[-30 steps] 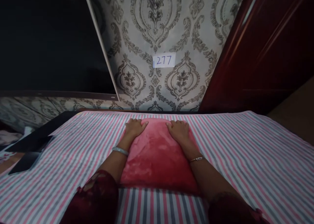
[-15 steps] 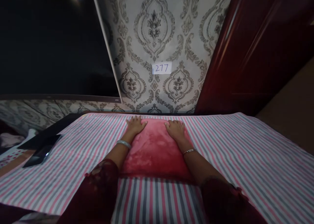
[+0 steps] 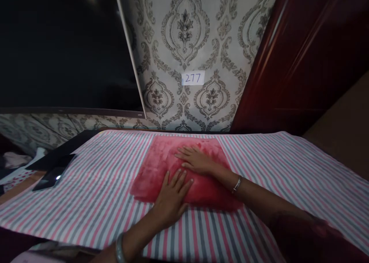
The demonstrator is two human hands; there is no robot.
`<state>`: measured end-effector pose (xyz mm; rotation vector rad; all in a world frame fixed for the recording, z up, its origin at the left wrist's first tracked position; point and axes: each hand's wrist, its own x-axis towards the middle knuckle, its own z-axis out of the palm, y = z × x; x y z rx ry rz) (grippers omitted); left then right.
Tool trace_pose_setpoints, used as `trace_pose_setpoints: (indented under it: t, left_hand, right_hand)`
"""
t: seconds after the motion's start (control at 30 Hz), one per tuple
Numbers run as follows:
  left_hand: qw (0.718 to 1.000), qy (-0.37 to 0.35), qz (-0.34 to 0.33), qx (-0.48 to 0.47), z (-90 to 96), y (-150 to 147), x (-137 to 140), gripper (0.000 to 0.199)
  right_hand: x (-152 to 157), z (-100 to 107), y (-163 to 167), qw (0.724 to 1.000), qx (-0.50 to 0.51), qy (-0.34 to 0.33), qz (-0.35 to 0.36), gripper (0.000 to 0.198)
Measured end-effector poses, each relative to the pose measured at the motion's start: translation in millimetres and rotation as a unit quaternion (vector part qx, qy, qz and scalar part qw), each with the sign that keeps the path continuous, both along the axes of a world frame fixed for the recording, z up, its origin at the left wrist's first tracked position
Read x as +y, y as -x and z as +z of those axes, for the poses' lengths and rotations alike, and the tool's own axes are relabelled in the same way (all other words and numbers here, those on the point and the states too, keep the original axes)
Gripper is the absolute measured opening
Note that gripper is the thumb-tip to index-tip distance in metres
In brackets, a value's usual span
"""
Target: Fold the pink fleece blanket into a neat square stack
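A plush red-pink cloth point(image 3: 150, 171), folded into a rough rectangle, lies flat on the striped sheet point(image 3: 103, 178). My left hand point(image 3: 172, 197) rests at its near edge, palm down, with fingers spread over the plush. Farther in, my right hand point(image 3: 196, 159) lies flat on the middle of the cloth, its fingers stretched toward the left. Neither hand grips anything. A bangle circles my left wrist and a thin bracelet my right. The underside of the cloth is hidden.
A dark phone-like slab point(image 3: 54, 172) lies at the sheet's left side. Behind the table is a patterned wall with a paper marked 277 point(image 3: 193, 78). A large dark screen point(image 3: 66, 52) stands at the left, a dark red wooden panel point(image 3: 288, 63) at the right.
Both hands have left the cloth's far corners. The left has come down to the near edge, the right to the middle. The cloth now looks wider. The view has shifted slightly.
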<state>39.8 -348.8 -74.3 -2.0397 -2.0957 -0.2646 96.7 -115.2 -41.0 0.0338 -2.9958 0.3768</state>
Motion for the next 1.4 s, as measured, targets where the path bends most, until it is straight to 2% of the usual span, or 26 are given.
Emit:
trace_pose_setpoints:
  t: [0.1,0.23,0.5,0.67,0.83,1.1,1.2,1.3,1.4]
  left_hand:
    - [0.999,-0.022,0.006,0.026,-14.1,-0.6,3.8,0.074]
    - [0.999,-0.038,0.004,0.036,-20.9,-0.8,2.5,0.074]
    - [0.998,-0.056,0.013,0.032,-26.9,-2.7,2.4,0.076]
    - [0.998,-0.057,0.013,0.025,-28.0,-3.2,2.4,0.071]
    - [0.999,-0.047,0.009,0.014,-21.5,-1.9,0.6,0.073]
    - [0.998,-0.054,-0.003,-0.018,-15.3,-0.9,0.7,0.078]
    - [0.997,-0.076,-0.016,-0.006,-12.0,3.4,-5.9,0.075]
    - [0.993,-0.113,-0.004,0.016,-7.4,11.0,-20.7,0.064]
    - [0.988,-0.143,0.053,0.03,-7.7,16.5,-37.4,0.06]
  right_hand:
    - [3.7,-2.0,8.6,0.999,-0.017,-0.027,0.004,0.063]
    - [21.0,-4.2,31.7,0.998,-0.021,-0.045,-0.038,0.061]
    - [40.3,0.8,71.0,0.984,-0.088,-0.015,-0.153,0.062]
    - [40.7,-5.0,75.1,0.981,-0.071,-0.02,-0.178,0.062]
    - [36.8,-7.0,71.3,0.981,-0.061,-0.026,-0.182,0.061]
    - [22.5,15.5,73.1,0.974,-0.084,-0.027,-0.211,0.06]
    - [4.4,25.0,70.0,0.982,-0.061,-0.032,-0.174,0.059]
    - [-20.1,27.4,61.1,0.998,-0.023,-0.041,-0.048,0.058]
    - [-41.0,23.2,55.6,0.996,-0.023,-0.043,0.075,0.056]
